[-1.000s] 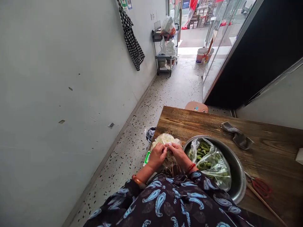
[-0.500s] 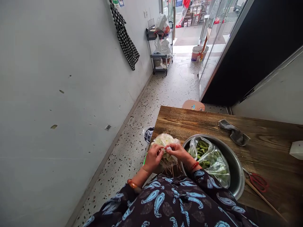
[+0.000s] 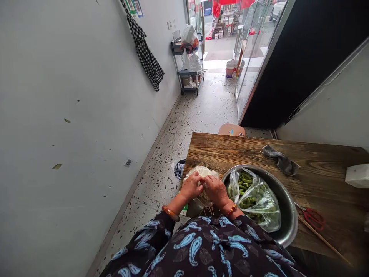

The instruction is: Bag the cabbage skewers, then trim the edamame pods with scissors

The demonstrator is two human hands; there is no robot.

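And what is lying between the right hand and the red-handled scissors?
In the head view, the metal bowl with a clear bag of green pods lies between right hand and scissors.

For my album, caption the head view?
Left hand and right hand meet over a pale bag beside a bowl of green pods.

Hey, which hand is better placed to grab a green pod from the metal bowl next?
The right hand, I'd say: it is nearer the metal bowl with the green pods, while the left hand sits farther off, beyond the right.
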